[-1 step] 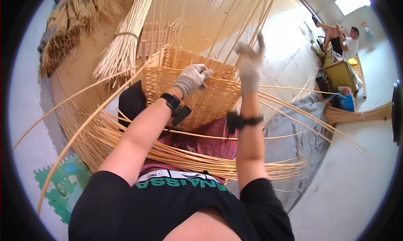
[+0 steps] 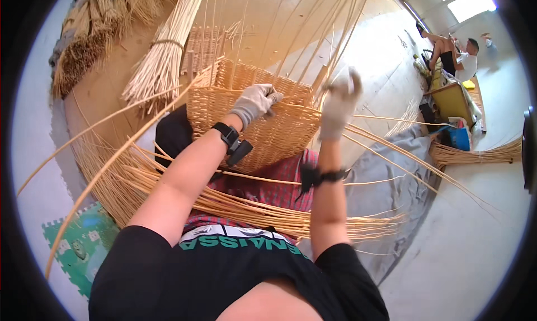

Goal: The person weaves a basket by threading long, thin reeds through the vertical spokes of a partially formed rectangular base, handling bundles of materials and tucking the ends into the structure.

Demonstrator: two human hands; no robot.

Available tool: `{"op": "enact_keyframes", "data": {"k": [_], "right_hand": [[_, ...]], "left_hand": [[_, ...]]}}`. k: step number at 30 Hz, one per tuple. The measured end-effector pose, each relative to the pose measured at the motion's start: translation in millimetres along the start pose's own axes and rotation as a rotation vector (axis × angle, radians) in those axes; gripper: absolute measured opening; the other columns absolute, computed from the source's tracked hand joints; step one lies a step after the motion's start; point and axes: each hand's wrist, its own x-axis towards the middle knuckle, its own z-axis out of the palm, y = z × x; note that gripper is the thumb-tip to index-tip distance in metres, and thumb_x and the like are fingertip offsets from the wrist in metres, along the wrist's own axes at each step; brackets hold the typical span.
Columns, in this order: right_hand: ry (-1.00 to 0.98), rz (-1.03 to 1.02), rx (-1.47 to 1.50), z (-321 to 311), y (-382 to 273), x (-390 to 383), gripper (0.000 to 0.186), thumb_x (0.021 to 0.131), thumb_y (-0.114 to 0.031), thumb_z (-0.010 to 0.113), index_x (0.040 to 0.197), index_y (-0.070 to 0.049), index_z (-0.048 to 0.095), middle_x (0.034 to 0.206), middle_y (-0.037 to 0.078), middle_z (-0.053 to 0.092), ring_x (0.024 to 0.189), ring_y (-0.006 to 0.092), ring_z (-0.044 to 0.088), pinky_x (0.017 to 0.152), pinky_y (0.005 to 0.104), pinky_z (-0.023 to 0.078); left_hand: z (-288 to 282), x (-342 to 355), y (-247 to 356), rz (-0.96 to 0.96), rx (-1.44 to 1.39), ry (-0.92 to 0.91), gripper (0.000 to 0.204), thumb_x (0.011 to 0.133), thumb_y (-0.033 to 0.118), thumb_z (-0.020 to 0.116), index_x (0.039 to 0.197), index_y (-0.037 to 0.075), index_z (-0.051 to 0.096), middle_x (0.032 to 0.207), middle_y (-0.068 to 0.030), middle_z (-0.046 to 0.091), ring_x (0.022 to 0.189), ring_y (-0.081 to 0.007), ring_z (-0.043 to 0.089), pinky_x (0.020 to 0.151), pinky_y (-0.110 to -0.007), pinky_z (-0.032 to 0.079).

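A partly woven wicker basket leans in my lap, with tall upright stakes rising from its walls. My left hand, in a pale work glove, is closed on the basket's near upper edge, fingertips pinching the weave beside a stake. My right hand, gloved too, is raised just off the basket's right corner, near the stakes. Motion smears its fingers, so I cannot make out whether they hold a rod. Long loose willow rods run out from the basket's right side.
A bundle of rods lies across my lap. Behind the basket are a tied pale bundle and another woven piece. Brown bundles stand at the far left. A person sits far right, near a blue container.
My right hand has come down and nearer to me, a little to the right. My left hand keeps its grip on the basket's edge.
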Motion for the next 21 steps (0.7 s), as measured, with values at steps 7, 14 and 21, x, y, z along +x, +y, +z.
{"op": "enact_keyframes", "data": {"k": [7,14,21], "right_hand": [[0.061,0.062,-0.064,-58,-26,-58,0.017,0.103,-0.004,0.053,0.120,-0.004,0.049,0.087,0.010,0.072,0.080,0.0170,0.070,0.072,0.0327,0.056],[0.363,0.438,0.255,-110,-2,-35,0.020,0.095,0.000,0.067,0.109,-0.009,0.055,0.099,0.010,0.074,0.085,0.0131,0.071,0.053,0.0205,0.049],[-0.310,0.014,-0.355,-65,33,112,0.024,0.090,0.003,0.061,0.113,-0.003,0.056,0.099,0.012,0.072,0.093,0.0308,0.070,0.085,0.0376,0.054]], "left_hand": [[18,5,-5,0.495,0.358,0.446,0.018,0.102,0.019,0.064,0.115,0.007,0.064,0.094,-0.0069,0.074,0.059,-0.0159,0.069,0.054,-0.033,0.056],[77,28,10,0.242,0.203,-0.010,0.021,0.105,0.022,0.058,0.118,0.005,0.060,0.099,-0.0131,0.071,0.063,-0.0195,0.071,0.055,-0.037,0.058],[110,4,25,0.173,0.155,0.032,0.035,0.106,0.034,0.058,0.104,-0.001,0.062,0.064,-0.0073,0.065,0.055,-0.0161,0.069,0.051,-0.030,0.053]]}}
